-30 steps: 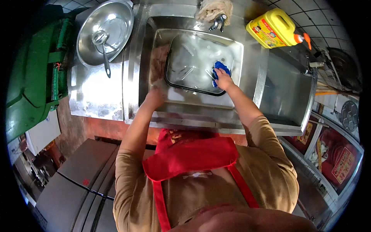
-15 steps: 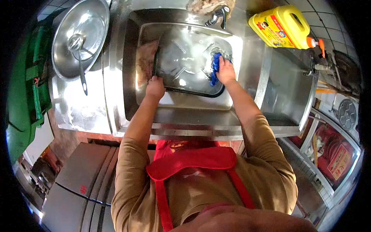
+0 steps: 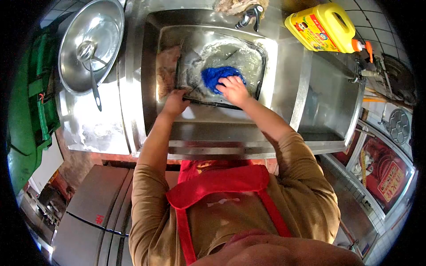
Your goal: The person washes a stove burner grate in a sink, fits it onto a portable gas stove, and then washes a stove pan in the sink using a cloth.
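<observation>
In the steel sink [image 3: 149, 66] lies a shallow rectangular tray [image 3: 265, 71] with a dark rim and foamy, moving water in it. The fingers of my left hand [image 3: 175, 103] are closed on its near left corner. My right hand [image 3: 234, 91] grips a blue cloth [image 3: 215, 76], crumpled against the tray's middle and partly under my fingers. Whether the cloth is wholly under water I cannot tell.
A black tap [image 3: 250, 17] and a brownish rag [image 3: 235, 4] sit at the sink's back edge. To the left a steel bowl [image 3: 111, 42] holds a ladle [image 3: 92, 73]. A yellow detergent jug [image 3: 321, 29] with an orange pump stands at the back right.
My right hand and the blue cloth have moved left from the tray's right side to its middle. The cloth is more spread out and the water is foamier. My left hand stays at the corner.
</observation>
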Available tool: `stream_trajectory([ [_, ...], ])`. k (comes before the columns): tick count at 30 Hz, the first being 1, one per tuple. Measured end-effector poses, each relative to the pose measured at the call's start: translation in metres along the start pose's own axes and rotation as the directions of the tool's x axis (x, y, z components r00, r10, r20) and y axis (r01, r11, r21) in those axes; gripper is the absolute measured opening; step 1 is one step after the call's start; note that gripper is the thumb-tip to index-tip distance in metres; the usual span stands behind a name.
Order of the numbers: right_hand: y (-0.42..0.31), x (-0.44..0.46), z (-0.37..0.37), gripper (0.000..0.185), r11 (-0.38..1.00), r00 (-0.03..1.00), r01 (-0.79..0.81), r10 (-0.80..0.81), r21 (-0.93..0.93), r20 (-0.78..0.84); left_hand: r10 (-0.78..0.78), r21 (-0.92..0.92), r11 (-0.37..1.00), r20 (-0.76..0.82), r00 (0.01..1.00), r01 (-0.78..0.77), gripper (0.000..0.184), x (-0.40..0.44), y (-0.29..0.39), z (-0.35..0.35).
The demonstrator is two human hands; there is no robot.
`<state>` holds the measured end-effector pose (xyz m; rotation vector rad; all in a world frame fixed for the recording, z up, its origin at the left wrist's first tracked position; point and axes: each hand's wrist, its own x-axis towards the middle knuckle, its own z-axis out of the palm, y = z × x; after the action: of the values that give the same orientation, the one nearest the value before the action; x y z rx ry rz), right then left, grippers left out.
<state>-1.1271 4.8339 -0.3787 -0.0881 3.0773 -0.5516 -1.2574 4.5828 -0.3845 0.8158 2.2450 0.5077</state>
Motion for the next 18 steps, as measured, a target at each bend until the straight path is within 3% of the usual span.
stream_trajectory([
  [2,0.012,-0.005,-0.012,0.030,0.990,0.995,0.070,-0.061,-0.125,0.081,-0.003,-0.007,1.000,-0.013,1.000,0.003,0.046,-0.006,0.011,-0.011],
  [4,0.016,0.001,-0.008,0.031,0.949,0.955,-0.297,0.298,-0.110,-0.011,0.014,-0.031,0.999,-0.048,0.999,-0.015,0.046,-0.011,0.011,-0.017],
  [6,0.004,0.007,0.005,0.027,0.911,0.935,-0.355,0.350,-0.209,-0.058,0.060,-0.070,0.995,-0.100,0.993,-0.067,0.046,-0.017,0.010,-0.024],
  [7,-0.006,0.008,0.014,0.022,0.944,0.967,-0.253,0.254,-0.214,-0.022,-0.022,-0.245,0.969,-0.096,0.995,-0.002,0.044,-0.020,0.011,-0.031],
  [8,-0.020,0.004,0.025,0.020,0.965,0.988,-0.148,0.156,-0.217,0.017,-0.101,-0.415,0.908,-0.077,0.992,0.060,0.043,-0.027,0.013,-0.038],
  [10,-0.042,-0.006,0.027,0.018,0.997,0.997,-0.070,0.069,0.019,0.014,-0.237,-0.704,0.689,0.005,0.971,0.172,0.040,-0.048,0.023,-0.056],
  [11,-0.037,-0.010,0.024,0.018,1.000,0.992,0.000,-0.002,0.016,0.124,-0.243,-0.816,0.574,-0.093,0.965,0.066,0.037,-0.060,0.031,-0.070],
  [12,-0.025,-0.018,0.019,0.018,0.997,0.970,0.069,-0.073,0.022,0.232,-0.277,-0.868,0.492,-0.078,0.958,0.072,0.037,-0.068,0.024,-0.081],
  [14,-0.002,-0.029,0.006,0.024,0.994,0.942,-0.110,0.112,-0.022,0.317,-0.343,-0.981,0.195,-0.062,0.937,0.006,0.033,-0.091,0.024,-0.114],
  [15,-0.004,-0.023,-0.019,0.044,0.925,0.822,-0.371,0.369,-0.083,0.434,-0.408,-0.996,0.064,-0.076,0.910,-0.055,0.034,-0.099,0.020,-0.128],
  [17,-0.004,-0.033,-0.021,0.061,0.863,0.792,-0.497,0.493,-0.090,0.359,-0.475,-0.977,-0.072,-0.145,0.868,-0.203,0.036,-0.114,0.001,-0.153],
  [18,-0.003,-0.035,-0.021,0.070,0.826,0.769,-0.556,0.553,-0.090,0.322,-0.502,-0.965,-0.053,-0.198,0.842,-0.258,0.035,-0.118,-0.017,-0.162],
])
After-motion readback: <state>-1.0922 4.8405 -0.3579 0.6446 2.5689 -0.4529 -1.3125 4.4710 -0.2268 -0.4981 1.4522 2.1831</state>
